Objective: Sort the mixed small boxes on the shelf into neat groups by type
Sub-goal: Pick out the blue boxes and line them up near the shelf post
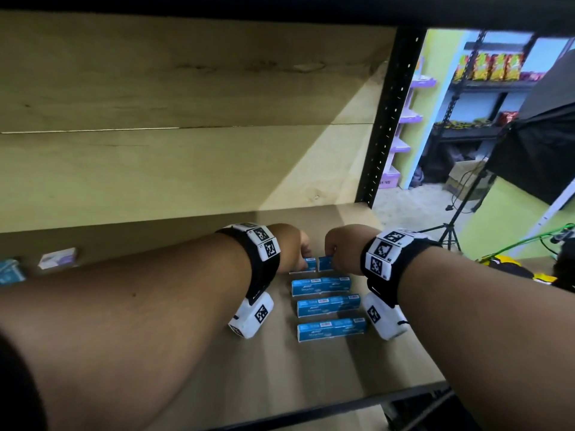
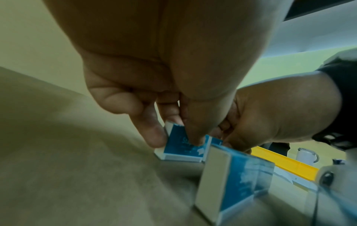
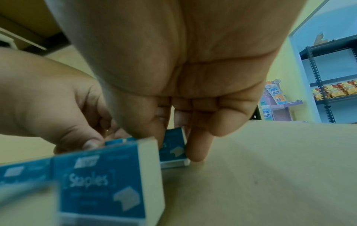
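Several small blue staples boxes lie in three neat rows (image 1: 328, 304) on the wooden shelf board (image 1: 389, 362). Just behind these rows, my left hand (image 1: 303, 253) pinches one blue staples box (image 1: 306, 264) between thumb and fingers (image 2: 154, 134), and the box (image 2: 183, 146) rests on the board. My right hand (image 1: 331, 253) pinches a second blue staples box (image 1: 325, 263) right beside it; this box (image 3: 173, 149) also touches the board. The two held boxes stand side by side, nearly touching. A purple-and-white box (image 1: 59, 258) and another blue box (image 1: 11, 272) lie far left.
The shelf's back panel (image 1: 155, 169) rises close behind my hands. A black perforated upright (image 1: 385, 119) marks the shelf's right end. The board's front edge (image 1: 342, 402) runs below the rows. Beyond the shelf stand a tripod (image 1: 448, 231) and stocked racks (image 1: 494, 85).
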